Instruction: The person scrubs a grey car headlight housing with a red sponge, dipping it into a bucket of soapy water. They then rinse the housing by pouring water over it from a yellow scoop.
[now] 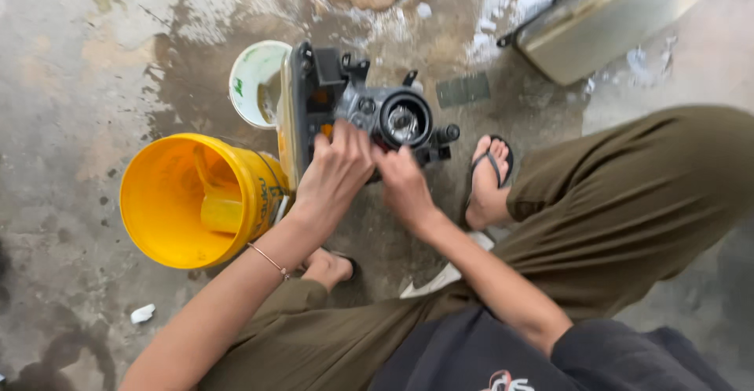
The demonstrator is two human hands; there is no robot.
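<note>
Both the left hand (pixel 334 173) and right hand (pixel 402 183) seemingly grip the upright headlight housing (pixel 357 108) beside the yellow bucket (pixel 196 200).

Yellow bucket (pixel 192 202), black headlight housing (pixel 369 108)

Glossy yellow plastic bucket (pixel 196 200); matt black plastic headlamp housing (pixel 357 112); rough wet concrete floor (pixel 71 61).

Soft, even daylight, faint shadows, mild glare on wet concrete (pixel 94 61), slight blur toward the edges.
</note>
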